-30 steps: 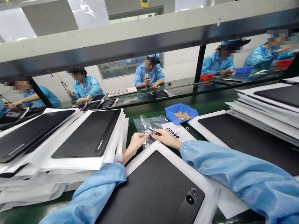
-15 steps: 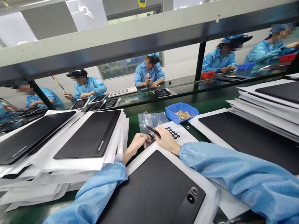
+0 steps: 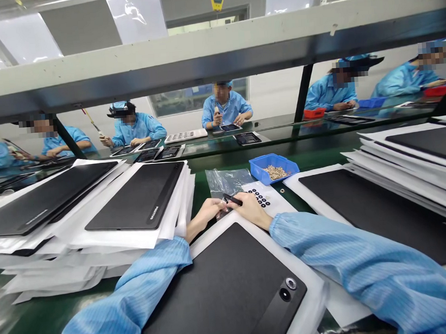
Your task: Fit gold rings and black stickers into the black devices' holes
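Note:
My right hand is closed round slim black tweezers, which point left toward my other hand. My left hand is pinched, its fingertips meeting the tweezers' end; whatever small piece sits between them is too small to tell. Both hands are over the near edge of a clear plastic bag. Beside my right hand lies a white sheet with several black ring-shaped pieces. Nearer me, between my forearms, a dark tablet rests back up on white foam sheeting, with two round camera lenses at its right corner.
A blue bin of small tan pieces stands beyond the sheet. Tablets stacked with white sheets flank me: a left stack and a right stack. A beam crosses overhead. Several co-workers in blue sit across the green bench.
My left fingertips have come together with the tweezers in my right hand. The view has shifted slightly. The co-worker opposite has moved a hand away from the tablet's middle.

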Demonstrator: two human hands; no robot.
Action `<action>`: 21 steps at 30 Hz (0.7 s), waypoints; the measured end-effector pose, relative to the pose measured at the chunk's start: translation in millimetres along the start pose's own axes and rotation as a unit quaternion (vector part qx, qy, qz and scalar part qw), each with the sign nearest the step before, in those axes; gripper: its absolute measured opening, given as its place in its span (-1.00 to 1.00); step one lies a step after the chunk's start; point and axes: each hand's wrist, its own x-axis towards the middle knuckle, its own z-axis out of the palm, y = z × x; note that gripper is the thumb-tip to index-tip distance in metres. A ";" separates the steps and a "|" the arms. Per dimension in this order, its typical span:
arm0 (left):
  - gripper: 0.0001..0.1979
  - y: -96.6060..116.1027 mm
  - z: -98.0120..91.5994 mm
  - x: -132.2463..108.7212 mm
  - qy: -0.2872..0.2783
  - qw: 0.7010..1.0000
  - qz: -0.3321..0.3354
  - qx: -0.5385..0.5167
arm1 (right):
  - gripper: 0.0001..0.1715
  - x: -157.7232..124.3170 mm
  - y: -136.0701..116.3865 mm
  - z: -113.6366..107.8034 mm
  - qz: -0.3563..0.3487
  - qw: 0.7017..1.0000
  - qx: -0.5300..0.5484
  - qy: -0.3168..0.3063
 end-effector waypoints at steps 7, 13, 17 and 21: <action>-0.75 0.2 0.2 -3.5 -0.006 1.000 0.022 0.004 | -0.78 -1.3 -1.9 -1.7 0.007 1.000 0.001 -0.021; -0.77 2.1 1.1 -3.7 -0.011 1.000 0.018 0.021 | -0.80 -0.9 -5.4 -1.0 0.027 0.999 0.013 -0.028; -0.77 5.1 0.9 -5.0 -0.009 0.999 0.001 0.040 | -0.78 0.3 -2.3 -1.0 0.060 0.997 0.040 -0.027; -0.76 4.9 2.6 -4.5 0.020 0.997 -0.022 0.065 | -0.72 3.5 2.0 -6.6 0.107 0.989 0.093 -0.033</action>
